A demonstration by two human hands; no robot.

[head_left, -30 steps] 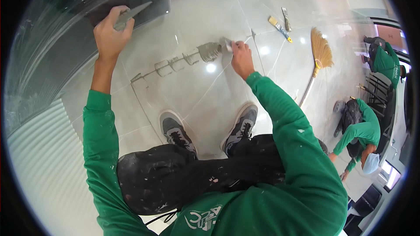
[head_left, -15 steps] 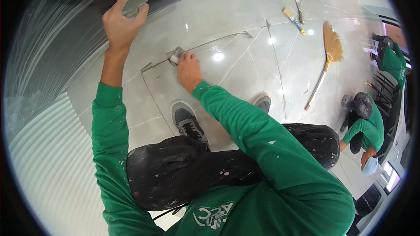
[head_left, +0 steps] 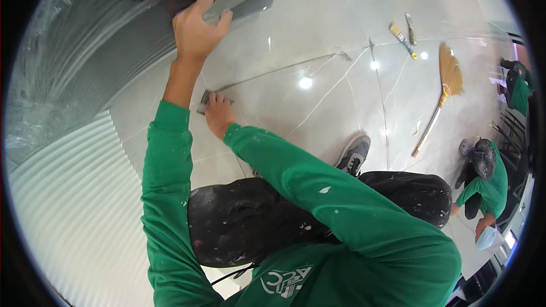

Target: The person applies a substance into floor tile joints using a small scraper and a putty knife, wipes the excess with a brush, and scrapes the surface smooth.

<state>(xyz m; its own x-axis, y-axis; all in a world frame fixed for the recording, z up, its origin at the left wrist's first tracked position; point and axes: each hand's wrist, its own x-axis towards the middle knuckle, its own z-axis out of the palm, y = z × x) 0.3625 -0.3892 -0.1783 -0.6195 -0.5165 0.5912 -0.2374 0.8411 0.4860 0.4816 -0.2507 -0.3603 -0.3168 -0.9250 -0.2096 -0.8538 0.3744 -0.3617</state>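
Observation:
My left hand (head_left: 196, 29) is raised at the upper left, closed on a flat, pale metal scraper (head_left: 242, 1) whose blade points up and to the right. Down on the glossy tiled floor, my right hand (head_left: 219, 117) presses a small flat grey piece (head_left: 203, 101) against the tiles; its exact kind is mostly hidden by my fingers. It lies at the left end of a dark tile joint (head_left: 278, 69), which runs up to the right with grey smears along it.
Two paintbrushes (head_left: 402, 41) and a straw broom (head_left: 450, 74) lie at right. Plastic-wrapped dark furniture (head_left: 114, 40) stands at left beside a ribbed white panel (head_left: 85, 193). A masked person in green (head_left: 490, 182) crouches at far right; another person (head_left: 518, 91) is beyond.
My right hand has slid the grey piece leftward along the joint to its left end. My left hand still holds the scraper. The whole view has shifted, so the surroundings appear farther right and lower.

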